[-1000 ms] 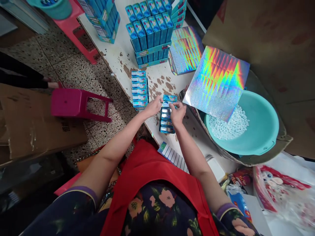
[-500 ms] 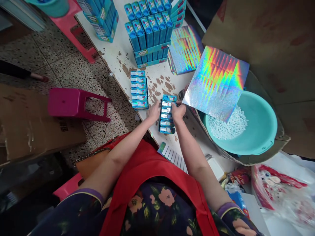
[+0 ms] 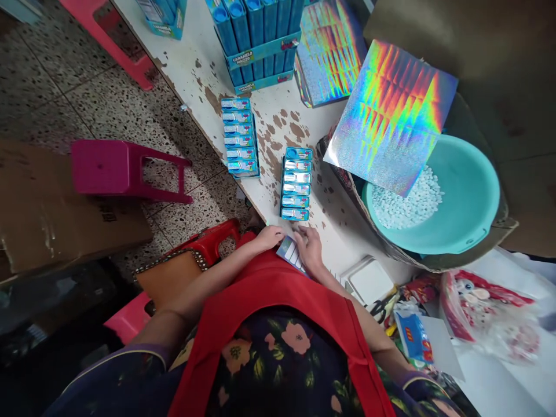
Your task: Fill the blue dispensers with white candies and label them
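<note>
At the table's near edge lies a label sheet [image 3: 288, 251] with white strips and a coloured end, partly covered by my right hand. My left hand [image 3: 269, 238] has its fingers pinched together beside the sheet's far corner; whatever is in the pinch is too small to make out. My right hand [image 3: 309, 250] is curled over the sheet with thumb and fingers close together at its end. Just beyond my hands stands a tray of blue candy tins [image 3: 296, 190] in one row, shiny strips on most tops. Another such tray [image 3: 240, 139] sits farther left along the edge.
Stacked trays of blue tins [image 3: 260, 55] stand at the back. A holographic sheet [image 3: 391, 116] overlaps a turquoise basin [image 3: 473, 197] holding small white candies [image 3: 408, 200]. A white scale-like device [image 3: 369, 281] is at right. A magenta stool [image 3: 102, 168] stands on the floor at left.
Both hands have let go of the near tray of tins and drawn back toward my body to the label sheet. The view has shifted, showing the table nearer.
</note>
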Tool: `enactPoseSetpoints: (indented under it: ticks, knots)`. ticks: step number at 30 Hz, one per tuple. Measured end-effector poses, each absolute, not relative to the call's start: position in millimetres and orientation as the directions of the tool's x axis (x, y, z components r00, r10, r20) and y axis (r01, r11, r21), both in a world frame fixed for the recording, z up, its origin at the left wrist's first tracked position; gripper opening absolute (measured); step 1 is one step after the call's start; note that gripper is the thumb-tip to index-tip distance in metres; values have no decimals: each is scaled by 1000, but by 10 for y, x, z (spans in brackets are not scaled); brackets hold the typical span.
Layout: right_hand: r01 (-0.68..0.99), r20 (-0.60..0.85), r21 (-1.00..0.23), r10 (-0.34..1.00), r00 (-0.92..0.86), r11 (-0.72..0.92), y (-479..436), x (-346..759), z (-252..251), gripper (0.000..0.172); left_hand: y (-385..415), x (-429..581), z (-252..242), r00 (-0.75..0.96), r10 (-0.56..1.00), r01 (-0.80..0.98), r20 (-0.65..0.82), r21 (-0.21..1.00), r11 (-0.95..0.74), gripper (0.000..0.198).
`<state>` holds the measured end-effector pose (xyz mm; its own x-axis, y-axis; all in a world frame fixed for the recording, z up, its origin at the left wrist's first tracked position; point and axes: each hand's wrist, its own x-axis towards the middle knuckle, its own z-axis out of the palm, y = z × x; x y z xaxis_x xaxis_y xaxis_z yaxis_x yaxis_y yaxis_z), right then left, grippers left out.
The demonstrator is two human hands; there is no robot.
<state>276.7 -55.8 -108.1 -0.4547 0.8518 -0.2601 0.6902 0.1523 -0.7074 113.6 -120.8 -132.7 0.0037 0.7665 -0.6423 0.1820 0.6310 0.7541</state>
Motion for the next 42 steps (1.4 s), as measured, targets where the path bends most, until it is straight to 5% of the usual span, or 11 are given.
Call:
enactPoseSetpoints:
  ticks: [7,18,33,38,42]
  knots:
    - [763,-332,-509,727,-600,398,-630,2803,-1201,31,-1238,1132,-1429,77,719,-12,-691,720,694,31]
    - [705,-351,-351,611,-710,617,-677,2794,-1154,30,-1187,1217,-1451,-91,726,210,-682,699,684,27]
    - [570,-396,-293,445,-803,768,-662,2815,-1134,37,-1193,1218,-1474,-83,673,136,-735,661,738,18]
    - [522,-402,-365,376,-835,771,-662,2824,-1111,38,-1178,1215,-1465,-76,662,107,-745,654,749,18]
    - [559,-341,-448,444,-829,698,-670,2840,-1092,28,-1143,1206,-1455,-53,650,49,-758,648,760,15]
